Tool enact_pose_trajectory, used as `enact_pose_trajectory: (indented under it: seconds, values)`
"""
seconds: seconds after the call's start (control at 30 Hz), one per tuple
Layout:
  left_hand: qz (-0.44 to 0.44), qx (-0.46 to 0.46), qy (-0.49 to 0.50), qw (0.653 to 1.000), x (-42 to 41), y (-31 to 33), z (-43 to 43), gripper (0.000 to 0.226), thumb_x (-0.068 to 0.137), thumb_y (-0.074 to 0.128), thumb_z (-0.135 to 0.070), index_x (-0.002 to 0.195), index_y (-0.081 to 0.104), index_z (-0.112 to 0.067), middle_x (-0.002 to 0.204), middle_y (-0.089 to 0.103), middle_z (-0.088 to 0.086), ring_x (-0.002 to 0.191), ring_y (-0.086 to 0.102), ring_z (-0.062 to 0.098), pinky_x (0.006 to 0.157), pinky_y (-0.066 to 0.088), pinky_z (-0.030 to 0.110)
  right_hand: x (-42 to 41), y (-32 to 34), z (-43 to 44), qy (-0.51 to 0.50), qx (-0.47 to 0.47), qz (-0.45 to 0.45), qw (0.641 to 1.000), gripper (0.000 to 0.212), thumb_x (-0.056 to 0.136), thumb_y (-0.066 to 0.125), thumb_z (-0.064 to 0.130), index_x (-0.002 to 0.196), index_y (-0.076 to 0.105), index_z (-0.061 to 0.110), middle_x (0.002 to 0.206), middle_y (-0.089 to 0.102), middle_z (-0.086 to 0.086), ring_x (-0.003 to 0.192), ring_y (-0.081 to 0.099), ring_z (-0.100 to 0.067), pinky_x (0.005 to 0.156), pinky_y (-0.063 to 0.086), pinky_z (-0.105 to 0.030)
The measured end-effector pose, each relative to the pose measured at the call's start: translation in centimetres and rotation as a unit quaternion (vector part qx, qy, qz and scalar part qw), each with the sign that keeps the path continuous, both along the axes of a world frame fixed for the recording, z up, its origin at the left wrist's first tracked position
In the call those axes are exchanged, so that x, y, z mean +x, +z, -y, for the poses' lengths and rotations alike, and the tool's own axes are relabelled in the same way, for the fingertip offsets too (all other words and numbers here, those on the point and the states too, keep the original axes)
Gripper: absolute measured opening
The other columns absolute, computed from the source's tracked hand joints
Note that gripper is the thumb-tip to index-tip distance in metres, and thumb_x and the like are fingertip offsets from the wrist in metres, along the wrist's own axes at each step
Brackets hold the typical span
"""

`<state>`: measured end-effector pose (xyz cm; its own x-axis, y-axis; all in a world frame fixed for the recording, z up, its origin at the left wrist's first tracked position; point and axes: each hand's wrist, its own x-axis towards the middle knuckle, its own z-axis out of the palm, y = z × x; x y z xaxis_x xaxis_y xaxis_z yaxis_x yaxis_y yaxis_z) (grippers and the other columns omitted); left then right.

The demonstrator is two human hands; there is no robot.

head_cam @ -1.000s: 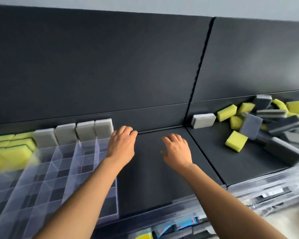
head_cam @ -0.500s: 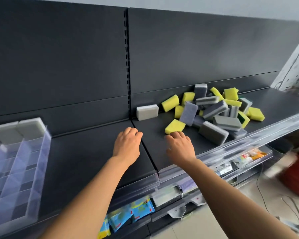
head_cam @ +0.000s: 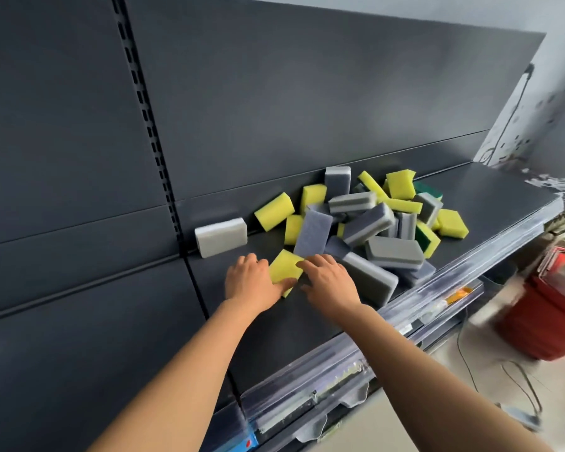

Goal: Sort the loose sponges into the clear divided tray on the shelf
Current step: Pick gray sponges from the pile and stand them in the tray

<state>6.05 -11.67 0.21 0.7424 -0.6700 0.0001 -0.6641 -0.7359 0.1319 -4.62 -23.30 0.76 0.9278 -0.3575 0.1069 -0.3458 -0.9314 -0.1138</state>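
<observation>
On the dark shelf (head_cam: 490, 200), a yellow sponge (head_cam: 282, 267) lies flat at the near edge of the sponge pile (head_cam: 382, 223), between both hands. The left hand (head_cam: 250, 283) is against its left side, thumb along its near edge, grip impossible to tell; the right hand (head_cam: 331, 285) is unclenched, fingertips touching its right corner.

Dark grey metal back panels (head_cam: 291, 102) and a slotted upright (head_cam: 143, 109) fill the frame above a shelf (head_cam: 490, 197). Lower right: pale floor (head_cam: 444, 415), red bin (head_cam: 548, 321).
</observation>
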Motion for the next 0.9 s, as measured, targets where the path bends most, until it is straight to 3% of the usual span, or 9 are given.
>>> enact_pose_trajectory:
  seconds: [0.13,0.27,0.37,0.5,0.57,0.7,0.8,0.9]
  values:
    - [-0.098,0.021,0.02,0.995,1.9,-0.1,2.3,0.071,0.071,0.058,-0.069,0.117,0.05,-0.016,0.126,0.05,0.007,0.119,0.044,0.027,0.09,0.039,0.039,2.0,0.0,1.8,0.025,0.022,0.03,0.999,0.051,0.088,0.057,0.026,0.137,0.044,0.023,0.136,0.047,0.001,0.128,0.037,-0.022,0.098,0.035,-0.034]
    - [-0.212,-0.064,-0.011,0.975,3.7,1.0,3.3,0.048,0.068,0.078,-0.031,0.098,0.041,-0.022,0.113,0.055,0.002,0.099,0.053,0.023,0.071,0.043,0.033,3.6,0.1,2.9,0.06,0.04,0.044,0.996,0.058,0.083,0.059,0.025,0.139,0.042,0.023,0.141,0.044,0.002,0.131,0.035,-0.021,0.101,0.033,-0.035]
    - [-0.25,-0.153,-0.053,0.955,5.3,2.0,3.7,0.044,0.071,0.071,-0.01,0.1,0.044,-0.028,0.112,0.051,-0.001,0.089,0.05,0.017,0.065,0.044,0.031,4.6,0.3,4.0,0.054,0.056,0.059,0.995,0.058,0.084,0.06,0.034,0.138,0.042,0.025,0.131,0.053,0.003,0.124,0.041,-0.021,0.098,0.033,-0.034]
    - [-0.283,-0.283,-0.053,0.915,6.8,3.3,5.1,0.063,0.072,0.058,0.008,0.124,0.045,-0.025,0.112,0.05,0.0,0.103,0.051,0.017,0.077,0.044,0.024,5.5,1.2,5.8,0.012,0.164,0.101,0.981,0.05,0.085,0.061,0.035,0.133,0.046,0.026,0.117,0.055,0.001,0.113,0.047,-0.02,0.088,0.042,-0.034]
    - [-0.232,-0.323,-0.039,0.917,7.3,3.5,6.2,0.062,0.071,0.05,0.012,0.124,0.05,-0.02,0.114,0.05,-0.002,0.11,0.05,0.015,0.081,0.04,0.022,5.8,1.7,6.5,-0.01,0.205,0.117,0.972,0.045,0.084,0.062,0.032,0.126,0.05,0.024,0.116,0.055,0.001,0.109,0.051,-0.019,0.084,0.044,-0.033]
    - [-0.041,-0.292,-0.008,0.956,8.4,3.0,8.9,0.056,0.076,0.044,0.012,0.124,0.053,-0.014,0.126,0.047,0.002,0.116,0.044,0.021,0.094,0.035,0.027,6.0,2.4,7.7,-0.084,0.281,0.147,0.945,0.034,0.077,0.061,0.029,0.106,0.048,0.019,0.099,0.058,0.004,0.092,0.055,-0.02,0.074,0.045,-0.035]
    - [-0.04,-0.199,0.028,0.979,8.8,2.1,10.5,0.058,0.084,0.057,-0.002,0.137,0.038,-0.015,0.135,0.043,0.009,0.122,0.042,0.03,0.098,0.035,0.038,6.1,2.4,8.8,-0.124,0.365,0.162,0.908,0.036,0.076,0.061,0.031,0.106,0.044,0.022,0.098,0.056,0.004,0.09,0.057,-0.022,0.076,0.05,-0.041]
    - [-0.031,-0.131,0.062,0.989,8.9,1.2,11.3,0.067,0.086,0.064,-0.023,0.142,0.029,-0.014,0.134,0.045,0.011,0.123,0.038,0.031,0.097,0.034,0.038,6.0,2.1,9.8,-0.139,0.411,0.154,0.888,0.049,0.08,0.057,0.029,0.125,0.037,0.028,0.094,0.055,0.005,0.088,0.058,-0.022,0.078,0.052,-0.044]
